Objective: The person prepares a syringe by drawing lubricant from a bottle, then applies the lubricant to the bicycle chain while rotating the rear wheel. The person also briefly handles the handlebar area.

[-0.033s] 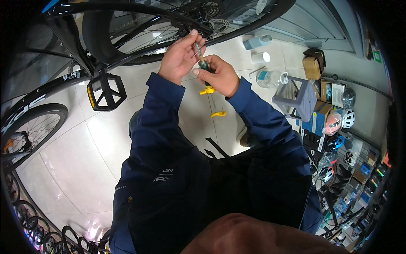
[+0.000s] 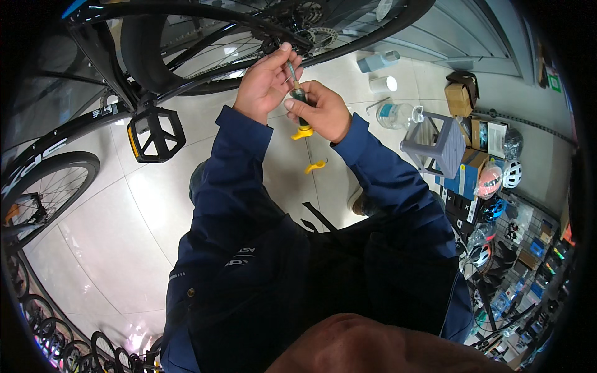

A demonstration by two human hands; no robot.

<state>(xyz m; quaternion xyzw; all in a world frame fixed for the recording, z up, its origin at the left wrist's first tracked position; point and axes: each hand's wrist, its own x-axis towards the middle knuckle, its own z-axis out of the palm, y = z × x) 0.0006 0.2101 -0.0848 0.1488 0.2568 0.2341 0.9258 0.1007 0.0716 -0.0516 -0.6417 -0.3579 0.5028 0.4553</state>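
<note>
A screwdriver with a dark green handle (image 2: 299,96) is wrapped in my right hand (image 2: 326,112), thumb along its side. Its thin metal shaft points up and away toward the bicycle's rear gear area (image 2: 305,38). My left hand (image 2: 264,84) is closed, thumb and fingertips around the front of the shaft; the tip is hidden there. A yellow piece (image 2: 302,132) sits at the near end of the handle. Below it shows a second yellow hook-shaped piece (image 2: 315,166); whether it hangs from the tool I cannot tell.
The black bicycle's pedal (image 2: 157,135) juts out at left, near another wheel (image 2: 53,193). To the right stand a clear plastic jug (image 2: 398,115), a white cup (image 2: 384,84), a bluish bottle (image 2: 378,61) and a grey stool (image 2: 444,149). Boxes and helmets (image 2: 512,174) line the right wall.
The lower yellow piece has shifted slightly left and tilted. The screwdriver's yellow end has moved a little left and turned. My hands stay in nearly the same place.
</note>
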